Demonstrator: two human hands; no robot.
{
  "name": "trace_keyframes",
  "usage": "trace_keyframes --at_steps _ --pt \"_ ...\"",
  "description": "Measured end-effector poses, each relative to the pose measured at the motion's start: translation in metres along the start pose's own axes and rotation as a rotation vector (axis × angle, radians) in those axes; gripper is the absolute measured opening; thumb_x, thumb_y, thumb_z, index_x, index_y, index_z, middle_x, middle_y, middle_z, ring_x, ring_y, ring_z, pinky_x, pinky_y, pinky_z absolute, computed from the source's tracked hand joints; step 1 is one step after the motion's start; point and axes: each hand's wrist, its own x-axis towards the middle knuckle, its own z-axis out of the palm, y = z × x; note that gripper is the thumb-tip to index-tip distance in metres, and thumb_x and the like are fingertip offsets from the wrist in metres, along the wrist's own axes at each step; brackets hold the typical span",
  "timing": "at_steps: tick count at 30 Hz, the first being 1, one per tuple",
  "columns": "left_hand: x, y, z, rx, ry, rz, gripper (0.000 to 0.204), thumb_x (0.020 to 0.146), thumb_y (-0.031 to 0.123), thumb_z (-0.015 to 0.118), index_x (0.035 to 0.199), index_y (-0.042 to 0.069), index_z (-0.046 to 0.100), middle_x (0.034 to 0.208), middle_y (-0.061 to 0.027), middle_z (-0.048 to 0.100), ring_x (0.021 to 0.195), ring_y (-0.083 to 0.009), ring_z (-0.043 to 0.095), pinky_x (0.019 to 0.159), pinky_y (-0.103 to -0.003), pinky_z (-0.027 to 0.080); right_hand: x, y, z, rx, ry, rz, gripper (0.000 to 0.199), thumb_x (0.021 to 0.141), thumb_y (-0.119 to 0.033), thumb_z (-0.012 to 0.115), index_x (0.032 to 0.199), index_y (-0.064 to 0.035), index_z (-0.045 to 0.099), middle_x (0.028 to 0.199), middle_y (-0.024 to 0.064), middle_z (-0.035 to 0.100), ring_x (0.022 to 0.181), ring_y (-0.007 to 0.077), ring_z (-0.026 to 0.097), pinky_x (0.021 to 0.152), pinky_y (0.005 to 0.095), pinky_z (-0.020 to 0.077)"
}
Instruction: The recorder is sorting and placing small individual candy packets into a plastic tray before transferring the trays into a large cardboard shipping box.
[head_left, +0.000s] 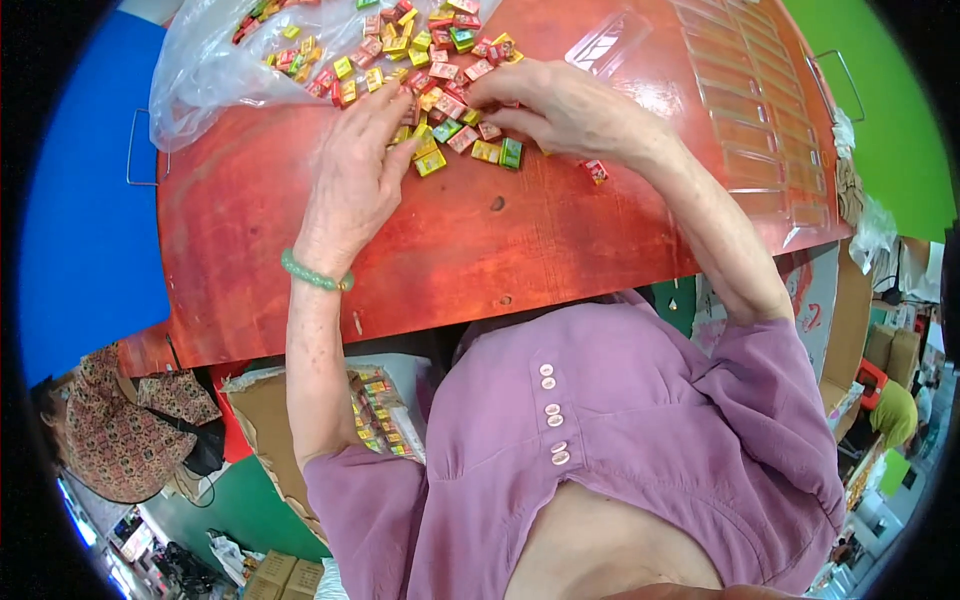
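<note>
both hands are up at the top centre of the frame, in the pile of small coloured packets on the red wooden worktop. left hand lies flat, fingers spread on the packets, gripping nothing. right hand has fingertips pinched among them; what its grip holds, cannot tell. clear plastic bag upper left, clear tray upper right, green floor beyond.

A single view looks from the person's head steeply down and forward, close over the near edge of the red table. The fisheye bends the table's edges; the person's own chest fills the lower part of the picture.
</note>
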Motion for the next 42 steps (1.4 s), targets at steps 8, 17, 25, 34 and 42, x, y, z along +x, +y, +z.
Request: trace_keyframes --at_steps 8,17,25,34,42 --pt "-0.034 0.039 0.007 0.188 -0.055 0.009 0.041 0.088 0.012 0.074 0.128 0.006 0.066 0.153 -0.0216 0.045 0.141 -0.0487 0.041 0.115 -0.052 0.039 -0.055 -0.008 0.004 0.031 0.030 -0.061 0.031 0.097 -0.008 0.064 0.127 -0.0028 0.066 0.120 0.0138 0.071 0.119 0.0315 0.064 0.105 0.0404 0.0500" --pt "-0.023 0.092 0.039 0.115 -0.002 0.131 0.040 0.082 0.010 0.077 0.120 0.001 0.067 0.135 -0.0141 0.059 0.133 -0.0351 0.051 0.111 -0.048 0.042 -0.117 0.004 0.003 -0.001 0.327 0.198 0.030 0.093 -0.010 0.071 0.122 -0.0022 0.067 0.100 0.0137 0.067 0.087 0.0248 0.067 0.078 0.0359 0.0552" --pt "-0.026 0.106 0.059 0.188 0.052 0.215 0.033 0.080 0.006 0.077 0.112 0.001 0.070 0.123 -0.0109 0.066 0.122 -0.0328 0.057 0.102 -0.045 0.047 -0.112 -0.008 0.021 -0.117 0.317 0.181 0.028 0.088 -0.010 0.075 0.111 -0.0013 0.063 0.094 0.0143 0.060 0.084 0.0317 0.065 0.075 0.0401 0.0539" --pt "-0.025 0.115 0.058 0.163 0.036 0.040 0.030 0.083 0.013 0.076 0.108 0.001 0.067 0.102 -0.0104 0.060 0.095 -0.0286 0.058 0.084 -0.043 0.050 -0.113 0.000 0.020 -0.037 0.488 0.332 0.023 0.091 -0.011 0.073 0.113 -0.0039 0.068 0.089 0.0125 0.061 0.073 0.0238 0.063 0.068 0.0363 0.0520" --pt "-0.023 0.106 0.046 0.032 0.079 -0.036 0.041 0.081 0.016 0.081 0.116 0.001 0.066 0.108 -0.0115 0.062 0.097 -0.0302 0.060 0.081 -0.040 0.053 -0.106 0.011 0.009 -0.006 0.366 0.273 0.040 0.087 -0.015 0.079 0.123 -0.0037 0.065 0.103 0.0113 0.060 0.086 0.0236 0.063 0.076 0.0358 0.0524"
